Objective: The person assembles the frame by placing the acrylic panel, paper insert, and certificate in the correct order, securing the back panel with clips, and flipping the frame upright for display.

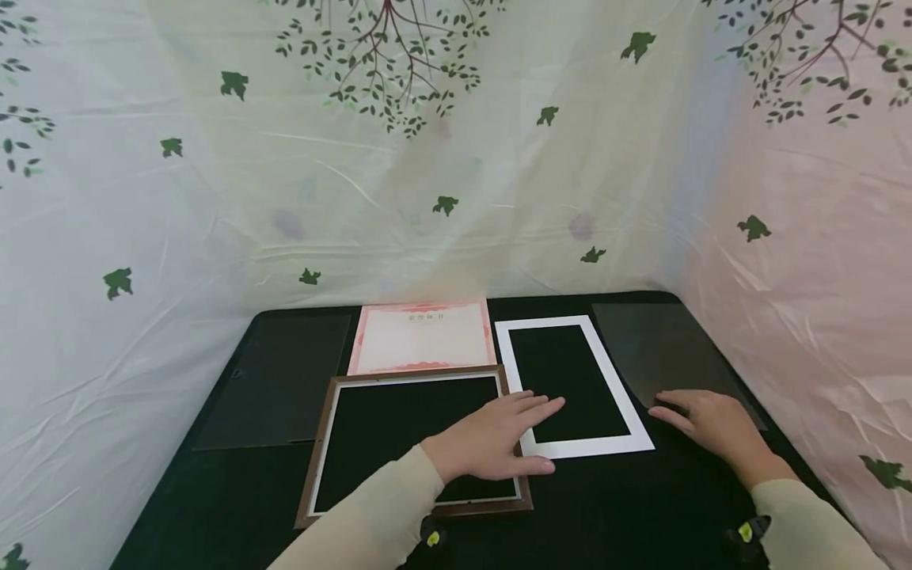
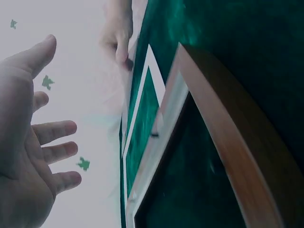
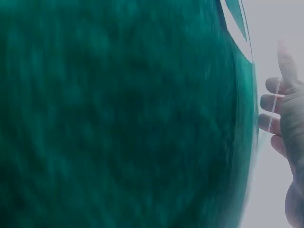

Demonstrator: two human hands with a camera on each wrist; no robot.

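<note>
Lying far left is a thin dark board (image 1: 278, 376). Next, a brown wood-like frame (image 1: 319, 453), pink-edged paper (image 1: 423, 336) behind. Over the frame's right side the left hand (image 1: 492, 439) spreads open — holding nothing. Then a flat white border (image 1: 613, 380), then a smooth clear sheet (image 1: 655, 348), its long side running away from the nearer right hand (image 1: 720, 423). Those bent fingers are at its near end — pinching or not, I can't tell.
</note>
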